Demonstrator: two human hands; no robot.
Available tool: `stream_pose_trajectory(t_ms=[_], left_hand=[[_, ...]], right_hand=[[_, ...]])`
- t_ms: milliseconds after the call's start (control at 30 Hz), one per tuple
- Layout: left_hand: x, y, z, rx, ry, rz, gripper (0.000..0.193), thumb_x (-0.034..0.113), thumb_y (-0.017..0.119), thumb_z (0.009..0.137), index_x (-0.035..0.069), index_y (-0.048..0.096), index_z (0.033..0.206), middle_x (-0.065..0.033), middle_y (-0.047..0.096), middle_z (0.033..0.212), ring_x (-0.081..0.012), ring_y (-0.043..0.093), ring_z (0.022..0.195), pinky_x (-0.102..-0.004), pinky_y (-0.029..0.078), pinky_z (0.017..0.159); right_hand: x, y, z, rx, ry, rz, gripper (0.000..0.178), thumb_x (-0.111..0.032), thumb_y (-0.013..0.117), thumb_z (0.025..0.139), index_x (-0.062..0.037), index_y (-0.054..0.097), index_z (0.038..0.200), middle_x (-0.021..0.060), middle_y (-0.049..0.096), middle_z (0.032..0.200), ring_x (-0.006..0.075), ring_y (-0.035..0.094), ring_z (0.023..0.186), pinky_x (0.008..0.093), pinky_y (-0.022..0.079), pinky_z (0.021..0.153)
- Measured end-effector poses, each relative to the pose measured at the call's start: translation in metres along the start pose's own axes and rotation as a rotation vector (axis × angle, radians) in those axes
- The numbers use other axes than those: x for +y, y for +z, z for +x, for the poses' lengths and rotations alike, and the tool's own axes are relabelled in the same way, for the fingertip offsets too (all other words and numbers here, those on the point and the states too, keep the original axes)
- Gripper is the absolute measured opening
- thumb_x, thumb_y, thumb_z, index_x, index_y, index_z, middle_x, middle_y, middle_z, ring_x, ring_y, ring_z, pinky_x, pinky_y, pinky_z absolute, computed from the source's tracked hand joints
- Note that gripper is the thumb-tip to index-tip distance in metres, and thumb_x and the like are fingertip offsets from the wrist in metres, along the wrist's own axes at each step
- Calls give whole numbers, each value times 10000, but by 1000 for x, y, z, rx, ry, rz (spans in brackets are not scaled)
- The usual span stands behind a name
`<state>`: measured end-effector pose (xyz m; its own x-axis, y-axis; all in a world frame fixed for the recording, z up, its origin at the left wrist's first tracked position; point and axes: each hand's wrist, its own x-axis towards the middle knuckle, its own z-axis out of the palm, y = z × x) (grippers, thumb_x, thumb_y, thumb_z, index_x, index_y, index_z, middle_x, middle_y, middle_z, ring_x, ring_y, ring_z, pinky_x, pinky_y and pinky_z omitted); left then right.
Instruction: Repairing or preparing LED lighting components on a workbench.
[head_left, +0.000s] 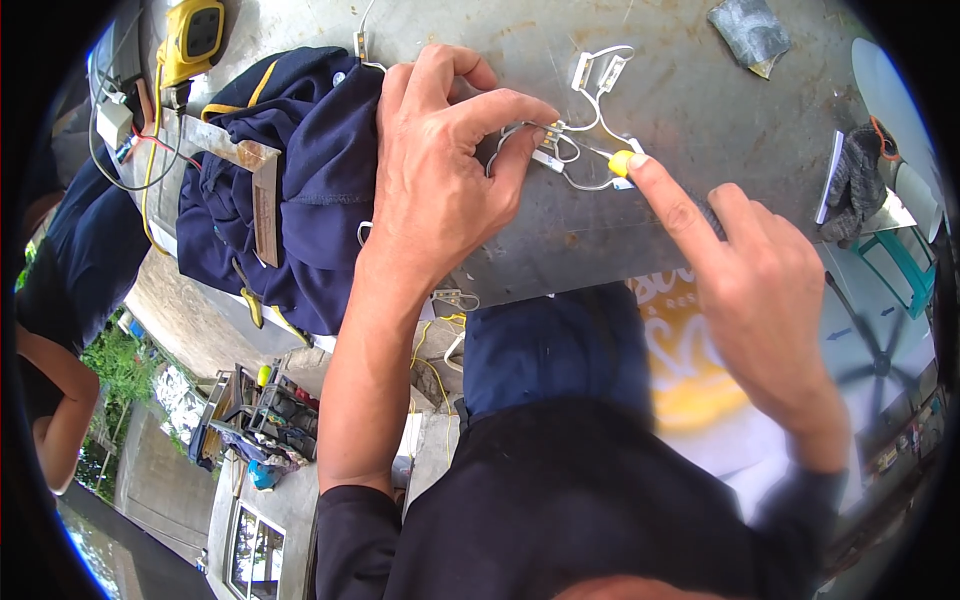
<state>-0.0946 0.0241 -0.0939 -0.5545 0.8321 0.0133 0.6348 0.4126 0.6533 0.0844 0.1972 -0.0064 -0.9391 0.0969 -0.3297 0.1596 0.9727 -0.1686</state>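
Observation:
Between the thumb and index finger of my left hand, a small LED module on white wire is pinched just above the metal table. Loops of the wire and more LED modules trail out beyond and to the right. My right hand grips a slim tool with a yellow collar, index finger stretched along it. Its thin metal tip points left to the module. Most of the tool's handle is hidden by my right hand, so its exact kind is unclear.
A navy garment lies left of my left hand, with a metal angle piece on it. Beyond stands a yellow device with a cable. A grey glove and a grey packet lie right. Another person's arm shows far left.

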Motion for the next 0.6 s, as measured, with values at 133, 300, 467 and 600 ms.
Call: stream_pose_trajectory(t_ms=[133,300,467,600], left_hand=[[0,0,0,1,-3,-5,287,76,878,738,209,860,991,-23,582,1032,-214,511,890,-354,441,901],[4,0,0,-19,-12,12,333,81,870,761,184,845,1077,-50,626,1083,-248,557,960,-382,460,923],[8,3,-10,28,109,128,295,78,857,795,127,821,1084,-60,684,1079,-278,613,1035,-417,487,953],[19,0,-9,13,72,42,200,26,837,813,61,797,1006,-70,720,979,-265,671,931,-379,532,871]], right_hand=[[0,-1,-4,4,-9,-7,718,-36,638,807,-243,648,1494,64,464,804,244,539,631,379,455,571],[4,3,-23,-6,103,180,673,22,690,857,-208,645,1489,81,540,821,265,594,678,392,502,629],[5,13,-47,-3,396,532,580,61,700,936,-111,627,1485,119,710,984,299,711,841,382,564,778],[-4,42,-51,396,358,693,513,50,730,933,-20,647,1435,97,695,942,196,657,720,322,544,668]])
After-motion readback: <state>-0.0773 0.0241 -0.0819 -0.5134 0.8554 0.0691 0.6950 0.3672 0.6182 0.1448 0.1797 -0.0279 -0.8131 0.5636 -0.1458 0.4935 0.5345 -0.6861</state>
